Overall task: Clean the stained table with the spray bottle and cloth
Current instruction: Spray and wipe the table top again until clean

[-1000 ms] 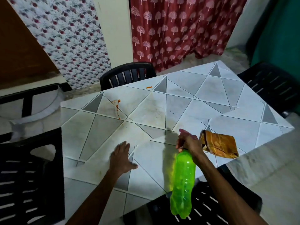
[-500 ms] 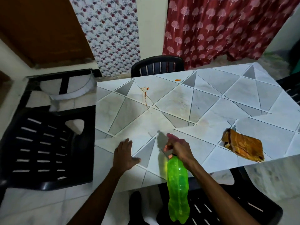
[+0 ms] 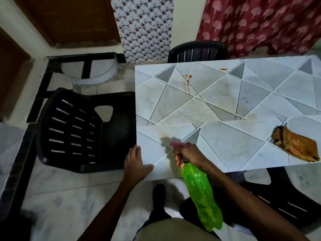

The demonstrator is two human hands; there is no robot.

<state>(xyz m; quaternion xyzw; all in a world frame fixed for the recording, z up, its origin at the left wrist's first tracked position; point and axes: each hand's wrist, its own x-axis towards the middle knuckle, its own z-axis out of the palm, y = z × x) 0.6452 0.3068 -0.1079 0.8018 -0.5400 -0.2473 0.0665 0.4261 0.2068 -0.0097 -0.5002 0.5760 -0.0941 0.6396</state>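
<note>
The right hand (image 3: pixel 188 153) is curled round the pink head of the green spray bottle (image 3: pixel 199 192), held tilted over the table's (image 3: pixel 231 141) near edge. The left hand (image 3: pixel 135 164) rests flat, fingers straight, on the near left corner. The brown cloth (image 3: pixel 297 147) lies crumpled to the right, and the red stain (image 3: pixel 188 84) is farther back.

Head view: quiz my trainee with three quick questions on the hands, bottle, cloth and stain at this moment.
1. True or false: the orange cloth lies under the left hand.
2. Which one grips the green spray bottle? A) left hand B) right hand C) neither
3. Fill in: the red stain on the table lies ___ from the person than the cloth does.
Key: 1 false, the cloth lies apart and untouched; 2 B; 3 farther.
</note>
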